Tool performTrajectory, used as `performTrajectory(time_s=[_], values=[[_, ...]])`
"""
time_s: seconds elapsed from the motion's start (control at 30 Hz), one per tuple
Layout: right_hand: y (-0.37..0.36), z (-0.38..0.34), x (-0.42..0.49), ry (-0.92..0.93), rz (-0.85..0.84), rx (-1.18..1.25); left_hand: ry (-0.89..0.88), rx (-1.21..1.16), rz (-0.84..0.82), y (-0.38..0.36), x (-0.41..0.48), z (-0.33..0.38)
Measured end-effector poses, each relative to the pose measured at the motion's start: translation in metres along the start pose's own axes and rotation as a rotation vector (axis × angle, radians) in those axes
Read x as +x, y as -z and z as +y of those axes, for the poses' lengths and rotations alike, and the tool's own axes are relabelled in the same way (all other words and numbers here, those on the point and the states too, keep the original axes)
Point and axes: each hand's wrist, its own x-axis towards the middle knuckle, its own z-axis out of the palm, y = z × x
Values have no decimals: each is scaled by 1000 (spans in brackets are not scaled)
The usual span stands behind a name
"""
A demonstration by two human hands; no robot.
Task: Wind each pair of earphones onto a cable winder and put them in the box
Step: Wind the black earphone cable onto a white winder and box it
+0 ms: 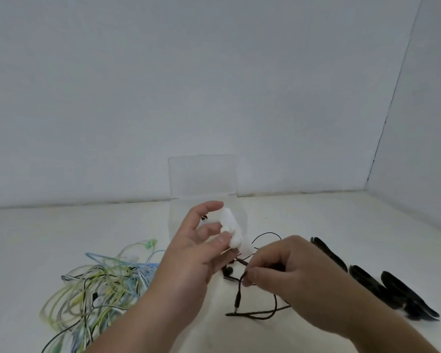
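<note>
— Where's the cord (237, 298)?
— Before the box (201, 174), limp and light. The right hand (288, 271) pinches it by its plug end; the left hand (196, 250) pinches the winder (230, 225).
— Hold where?
— Near the plug, I'd judge; it tangles.

Soft, even, bluish light with faint shadows; slightly blurred overall, wide-angle bending at the edges.

Left hand (196, 253) has the white cable winder (231, 225) in its grip, thumb against fingers, while the right hand (290, 271) pinches the black earphone cable (255, 313) just beside it, a loop trailing on the counter (316, 217). A tangle of green, blue and white earphones (97, 284) lies on the left, black cable winders (392, 289) on the right, and a clear box (204, 174) behind.
</note>
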Motion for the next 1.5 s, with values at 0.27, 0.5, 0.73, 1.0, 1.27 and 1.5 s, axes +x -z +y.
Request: performTrajectory(time_s=[0.27,0.5,0.73,1.0,1.27,1.5], values=[[3,-3,-1,131,309,139,-14,102,-139,-3,-5,-7],[2,5,5,123,420,101,-20,60,-189,-5,-6,-8],[-2,8,5,111,431,3,27,-7,-119,-5,-5,-8],[-2,9,6,87,464,-39,18,173,-137,-5,-5,-6],[-4,12,6,100,394,-86,-75,378,-65,-7,-9,-1],[-5,5,5,5,444,-64,-97,420,-55,-9,-10,2]])
